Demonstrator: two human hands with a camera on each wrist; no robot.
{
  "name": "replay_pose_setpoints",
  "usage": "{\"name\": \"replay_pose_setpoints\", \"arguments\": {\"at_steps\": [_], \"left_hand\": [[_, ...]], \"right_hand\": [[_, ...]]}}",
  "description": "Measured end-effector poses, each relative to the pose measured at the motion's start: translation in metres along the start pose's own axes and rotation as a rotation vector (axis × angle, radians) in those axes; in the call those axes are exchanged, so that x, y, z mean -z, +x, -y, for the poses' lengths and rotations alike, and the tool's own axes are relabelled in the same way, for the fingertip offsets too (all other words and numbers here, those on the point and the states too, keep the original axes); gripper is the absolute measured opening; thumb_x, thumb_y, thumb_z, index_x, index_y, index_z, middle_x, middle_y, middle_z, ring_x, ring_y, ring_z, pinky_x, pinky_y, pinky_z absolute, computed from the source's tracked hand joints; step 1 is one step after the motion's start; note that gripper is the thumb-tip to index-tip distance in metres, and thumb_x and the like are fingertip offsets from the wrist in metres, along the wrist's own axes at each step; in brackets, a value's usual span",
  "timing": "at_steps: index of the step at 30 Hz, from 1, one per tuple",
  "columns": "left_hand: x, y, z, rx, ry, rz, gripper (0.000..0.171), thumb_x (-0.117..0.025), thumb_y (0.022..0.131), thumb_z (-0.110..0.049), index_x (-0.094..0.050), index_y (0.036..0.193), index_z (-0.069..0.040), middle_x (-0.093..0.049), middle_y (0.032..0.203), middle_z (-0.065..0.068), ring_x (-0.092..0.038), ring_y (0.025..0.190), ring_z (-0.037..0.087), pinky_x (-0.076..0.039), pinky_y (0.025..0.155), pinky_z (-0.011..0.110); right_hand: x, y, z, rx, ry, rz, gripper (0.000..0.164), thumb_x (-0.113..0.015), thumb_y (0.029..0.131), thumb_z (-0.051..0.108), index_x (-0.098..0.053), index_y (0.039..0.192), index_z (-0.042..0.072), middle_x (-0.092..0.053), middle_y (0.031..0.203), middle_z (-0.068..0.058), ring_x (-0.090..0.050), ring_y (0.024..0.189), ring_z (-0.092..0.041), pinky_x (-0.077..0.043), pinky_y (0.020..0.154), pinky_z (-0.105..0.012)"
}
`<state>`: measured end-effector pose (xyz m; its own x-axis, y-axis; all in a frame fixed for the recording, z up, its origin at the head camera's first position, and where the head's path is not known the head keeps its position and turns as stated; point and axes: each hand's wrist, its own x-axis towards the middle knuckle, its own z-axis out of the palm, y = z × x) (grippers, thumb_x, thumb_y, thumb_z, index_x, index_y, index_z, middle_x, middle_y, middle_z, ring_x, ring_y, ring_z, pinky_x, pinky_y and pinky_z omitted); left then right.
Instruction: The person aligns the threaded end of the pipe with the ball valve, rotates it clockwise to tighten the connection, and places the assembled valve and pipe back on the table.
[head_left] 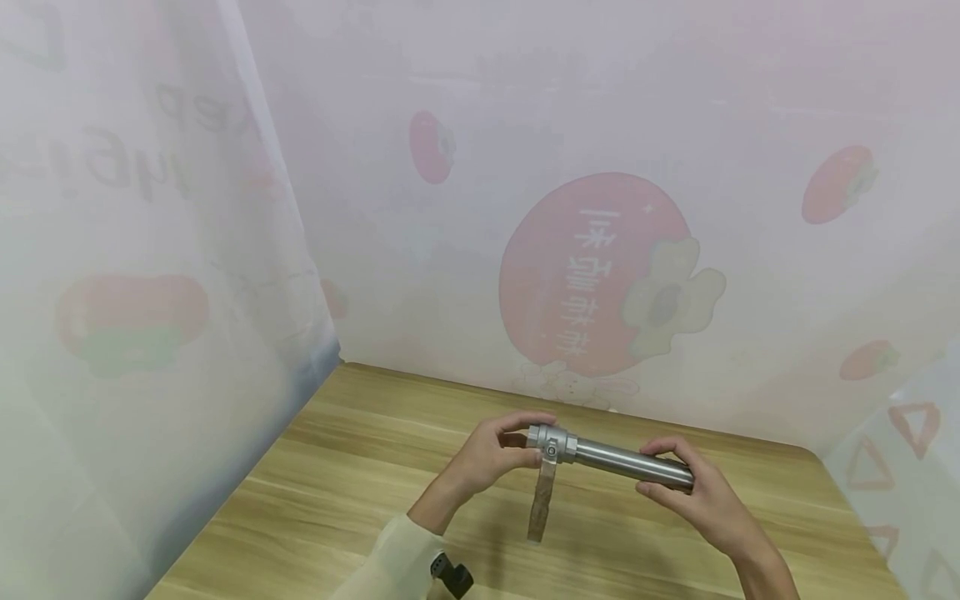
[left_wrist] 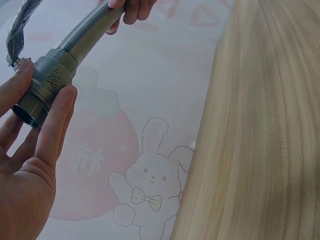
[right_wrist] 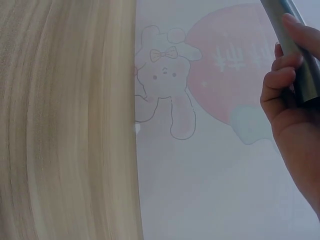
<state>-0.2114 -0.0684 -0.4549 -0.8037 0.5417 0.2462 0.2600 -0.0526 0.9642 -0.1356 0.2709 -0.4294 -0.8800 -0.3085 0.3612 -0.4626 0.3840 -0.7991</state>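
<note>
Above the table, both hands hold a silver ball valve [head_left: 552,444] joined to a straight steel pipe [head_left: 630,463]. My left hand [head_left: 491,454] grips the valve's free end between thumb and fingers. In the left wrist view, raised lettering shows on the valve body [left_wrist: 52,75], and its open threaded end faces the palm. Threads show where the pipe [left_wrist: 87,32] enters the valve. A lever handle [head_left: 540,502], seemingly wrapped in clear film, hangs down from the valve. At the pipe's other end, my right hand [head_left: 701,492] holds it with thumb and curled fingers.
A wood-grain table [head_left: 360,425] lies below the hands. Behind it and at the sides hang pale curtains [head_left: 375,250] printed with red persimmons and a rabbit. A black device [head_left: 452,575] is strapped at the left wrist, by the cream sleeve [head_left: 397,558].
</note>
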Motion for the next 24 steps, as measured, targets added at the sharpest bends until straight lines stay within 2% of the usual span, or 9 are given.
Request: {"name": "replay_pose_setpoints", "arguments": {"at_steps": [8,17,24], "left_hand": [[0.0002,-0.0007,-0.0014,-0.002,0.011,-0.009,0.053,-0.077,0.097,-0.009,-0.067,0.148,-0.017,-0.064,0.145,0.019,-0.071,0.116,0.028,-0.067,0.097,0.038],[0.0008,-0.0012,-0.0011,0.001,0.006,-0.009,0.052,-0.077,0.098,-0.01,-0.067,0.148,-0.017,-0.064,0.144,0.019,-0.07,0.119,0.035,-0.067,0.097,0.037],[0.0009,-0.0014,-0.0005,0.003,0.011,-0.014,0.053,-0.077,0.097,-0.01,-0.068,0.148,-0.018,-0.065,0.143,0.019,-0.069,0.12,0.038,-0.067,0.096,0.037]], "right_hand": [[-0.0009,-0.0004,-0.0009,0.016,-0.026,-0.047,0.04,-0.082,0.095,0.002,-0.066,0.131,0.008,-0.07,0.12,-0.001,-0.071,0.098,-0.011,-0.062,0.08,-0.023],[-0.0007,-0.0013,-0.0006,-0.004,-0.029,-0.052,0.036,-0.081,0.096,0.003,-0.07,0.129,0.01,-0.073,0.117,0.003,-0.07,0.095,-0.01,-0.061,0.079,-0.024],[-0.0005,-0.0013,-0.0009,0.019,-0.035,-0.05,0.034,-0.078,0.098,0.001,-0.07,0.13,0.009,-0.073,0.114,0.002,-0.069,0.093,-0.009,-0.06,0.078,-0.022]]}}
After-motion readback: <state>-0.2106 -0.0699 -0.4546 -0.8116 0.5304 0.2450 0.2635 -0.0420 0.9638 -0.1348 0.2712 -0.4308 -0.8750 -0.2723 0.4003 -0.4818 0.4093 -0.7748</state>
